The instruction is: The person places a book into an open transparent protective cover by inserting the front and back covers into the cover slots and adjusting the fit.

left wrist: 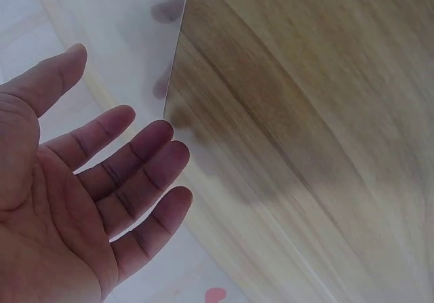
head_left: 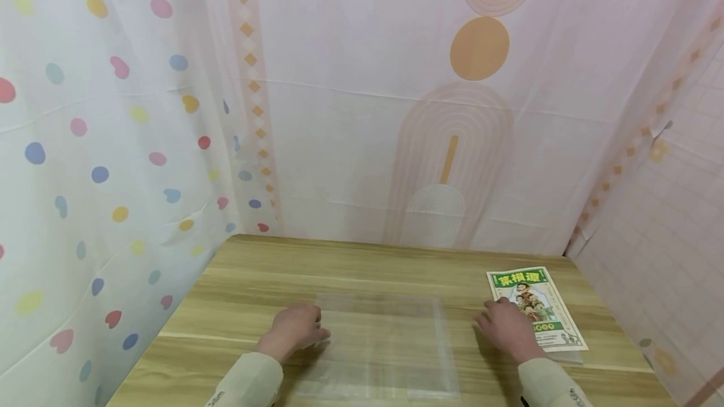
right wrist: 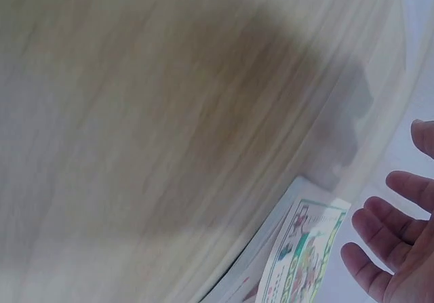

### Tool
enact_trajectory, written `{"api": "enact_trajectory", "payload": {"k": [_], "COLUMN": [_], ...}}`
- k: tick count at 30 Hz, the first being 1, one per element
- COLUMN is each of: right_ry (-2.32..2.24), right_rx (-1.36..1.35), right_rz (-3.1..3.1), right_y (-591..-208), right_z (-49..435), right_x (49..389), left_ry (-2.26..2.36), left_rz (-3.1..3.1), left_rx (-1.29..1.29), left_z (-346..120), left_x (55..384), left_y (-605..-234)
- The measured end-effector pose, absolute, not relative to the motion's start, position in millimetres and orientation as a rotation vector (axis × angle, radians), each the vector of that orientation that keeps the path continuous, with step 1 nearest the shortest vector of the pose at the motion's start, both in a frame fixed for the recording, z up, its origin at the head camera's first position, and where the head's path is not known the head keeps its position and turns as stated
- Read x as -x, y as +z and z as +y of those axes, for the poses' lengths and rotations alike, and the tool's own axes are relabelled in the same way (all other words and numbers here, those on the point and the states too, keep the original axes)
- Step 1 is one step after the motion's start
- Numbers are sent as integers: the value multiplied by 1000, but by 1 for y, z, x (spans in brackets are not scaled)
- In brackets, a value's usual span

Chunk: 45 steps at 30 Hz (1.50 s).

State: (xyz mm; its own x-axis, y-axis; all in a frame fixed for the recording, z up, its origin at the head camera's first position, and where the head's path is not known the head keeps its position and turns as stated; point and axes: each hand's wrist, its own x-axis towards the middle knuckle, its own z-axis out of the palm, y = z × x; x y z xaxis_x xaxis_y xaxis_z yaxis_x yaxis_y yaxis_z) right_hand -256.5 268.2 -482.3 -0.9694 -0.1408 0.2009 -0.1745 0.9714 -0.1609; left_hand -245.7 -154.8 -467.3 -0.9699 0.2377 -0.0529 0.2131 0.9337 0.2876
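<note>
A clear plastic book cover or film (head_left: 384, 341) lies flat on the wood-grain table, and its edges catch the light. Beside its left edge is my left hand (head_left: 296, 330), with relaxed, spread fingers and nothing in them. In the left wrist view the film's edge (left wrist: 152, 25) comes up close to the fingertips. My right hand (head_left: 507, 330) hovers at the left side of a booklet (head_left: 557, 316) with a green title band and cartoon figures, overlapping its cover in the head view. That hand's fingers are loosely bent and hold nothing. More pages show beneath the booklet's cover (right wrist: 305, 249) in the right wrist view.
The wooden table (head_left: 339, 262) reaches back to a pale curtain (head_left: 339, 143) with arch shapes. A curtain with coloured dots (head_left: 124, 193) hangs along the left, and another pale curtain (head_left: 673, 225) borders the right side.
</note>
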Motion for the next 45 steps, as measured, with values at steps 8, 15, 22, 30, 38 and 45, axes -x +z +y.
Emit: {"api": "enact_trajectory", "payload": {"k": [8,15,22,30,38,45], "right_ry": [309,358,372,344,389,412], "right_rx": [-121,18,116,199,324,351], "right_rz": [-2942,-2947,-2936,-3013,-3092,-3158], "right_y": [-478,-473,-466,-466,-471,-476], "right_z": [283,305,325,346,359,367], "right_x": [256,254,255,256,256,255], "left_ry": [451,469,472,468,455,468], "left_rz": [2992,2997,3006,3019,3021,3019], "left_rx": [-345,-338,-341,-349,-342,-348], "left_z": [-156,-159,-158,-156,-157,-156], "left_x": [244,243,243,244,244,245], "left_y": [-466,-468,-468,-468,-469,-469]}}
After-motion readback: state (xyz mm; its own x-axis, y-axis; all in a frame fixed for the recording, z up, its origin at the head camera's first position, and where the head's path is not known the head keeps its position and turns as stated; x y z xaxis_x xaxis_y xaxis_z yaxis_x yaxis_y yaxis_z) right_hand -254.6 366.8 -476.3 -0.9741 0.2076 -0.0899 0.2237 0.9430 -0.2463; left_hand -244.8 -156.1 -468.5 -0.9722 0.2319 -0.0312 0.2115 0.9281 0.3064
